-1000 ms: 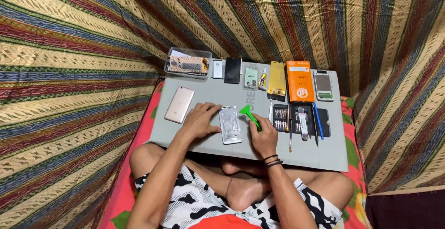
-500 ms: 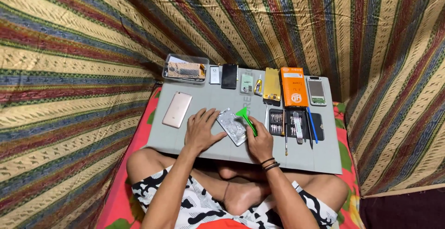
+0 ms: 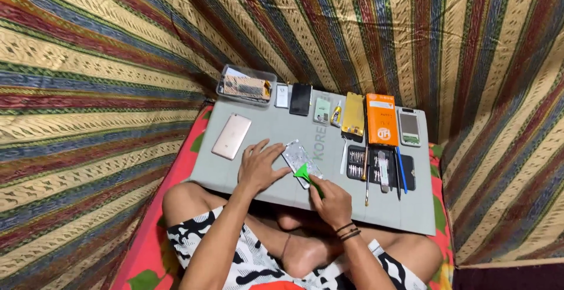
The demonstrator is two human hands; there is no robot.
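Observation:
An opened phone (image 3: 296, 157) with its silver insides showing lies on the grey work mat (image 3: 276, 131). My left hand (image 3: 260, 165) lies flat on the mat, fingers spread, pressing the phone's left side. My right hand (image 3: 332, 199) grips a green plastic pry tool (image 3: 304, 174), whose tip touches the phone's lower right edge.
A rose-gold phone (image 3: 231, 135) lies at the mat's left. Along the back sit a clear parts box (image 3: 245, 86), a black phone (image 3: 300, 98), a yellow part (image 3: 353, 114), an orange box (image 3: 381, 119) and a screen (image 3: 409, 128). A screwdriver kit (image 3: 379, 165) is at right. Striped cloth surrounds everything.
The phone has been turned on the mat. My right hand with the green tool has moved from the phone's upper right to its lower right edge. My left hand's fingers have spread.

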